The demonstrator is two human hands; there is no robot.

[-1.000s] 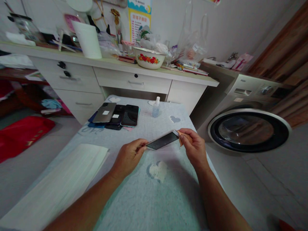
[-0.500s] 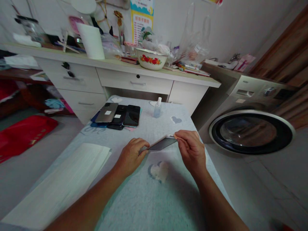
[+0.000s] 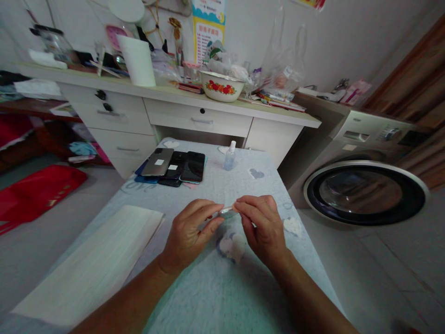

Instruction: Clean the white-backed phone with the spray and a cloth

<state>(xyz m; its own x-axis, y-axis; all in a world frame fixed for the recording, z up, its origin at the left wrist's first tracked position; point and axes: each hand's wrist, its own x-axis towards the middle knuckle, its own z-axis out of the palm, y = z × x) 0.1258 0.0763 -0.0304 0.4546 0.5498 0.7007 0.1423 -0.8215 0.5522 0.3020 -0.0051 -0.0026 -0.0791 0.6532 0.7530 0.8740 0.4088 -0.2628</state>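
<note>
A phone (image 3: 227, 211), seen nearly end-on, is held above the middle of the cloth-covered table (image 3: 215, 287). My left hand (image 3: 193, 232) grips its left side between thumb and fingers. On the other side, the fingertips of my right hand (image 3: 262, 227) are pinched at the near-right end of the phone; whether they also hold something small is too tiny to tell. Most of the phone's faces are hidden by the angle and my fingers.
Several phones (image 3: 193, 167) lie grouped at the table's back left. A clear spray bottle (image 3: 230, 157) stands at the back. White folded paper (image 3: 93, 264) covers the left side. Beyond are a drawer cabinet (image 3: 222, 121) and a washing machine (image 3: 365, 139).
The phone has turned from a tilted side view to nearly end-on. My right hand has moved left, closer to my left hand, which has shifted slightly right. The camera view has shifted slightly.
</note>
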